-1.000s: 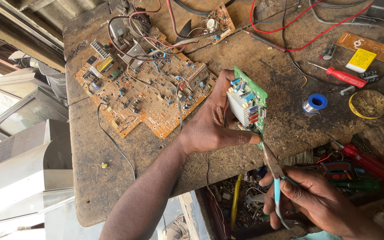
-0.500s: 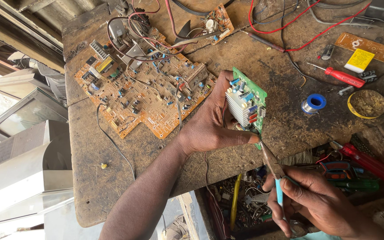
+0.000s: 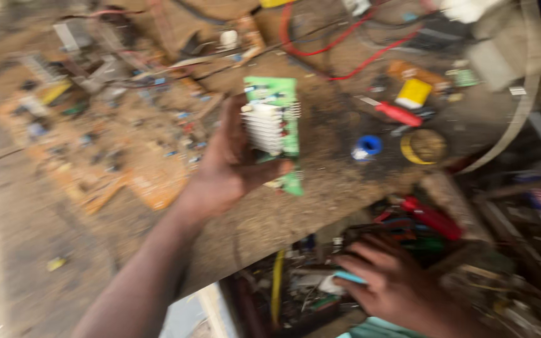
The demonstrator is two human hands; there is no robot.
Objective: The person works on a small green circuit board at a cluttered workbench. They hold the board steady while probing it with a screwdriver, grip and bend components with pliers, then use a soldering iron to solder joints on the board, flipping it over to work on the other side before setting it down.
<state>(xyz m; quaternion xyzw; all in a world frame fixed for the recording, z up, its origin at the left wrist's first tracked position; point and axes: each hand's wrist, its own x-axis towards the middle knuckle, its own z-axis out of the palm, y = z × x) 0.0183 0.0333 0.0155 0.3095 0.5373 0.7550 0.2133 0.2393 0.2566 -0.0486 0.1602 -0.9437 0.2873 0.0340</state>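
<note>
The picture is smeared by motion, so fine detail is lost. The left hand (image 3: 230,169) grips a small green circuit board (image 3: 277,128) that carries a white finned heat sink (image 3: 264,128); the thumb lies across the board's lower edge and the fingers wrap behind it, holding it above the worn brown tabletop (image 3: 320,194). Taking the green board as the landmark: to its left a large orange circuit board (image 3: 114,156) lies flat on the tabletop, studded with small parts. To its right, near, sits a blue roll of tape (image 3: 368,146), and just beyond that a yellow-rimmed round tin (image 3: 424,146). Up and to the right of the board lie a red-handled screwdriver (image 3: 396,113) and a small yellow block (image 3: 413,92), and red wires (image 3: 339,47) loop above them. Below and to the right of the board, past the tabletop's edge, the right hand (image 3: 396,285) is curled with its fingers bent over a light blue-handled tool (image 3: 349,277) among a clutter of tools, including a red-handled one (image 3: 430,216).
</note>
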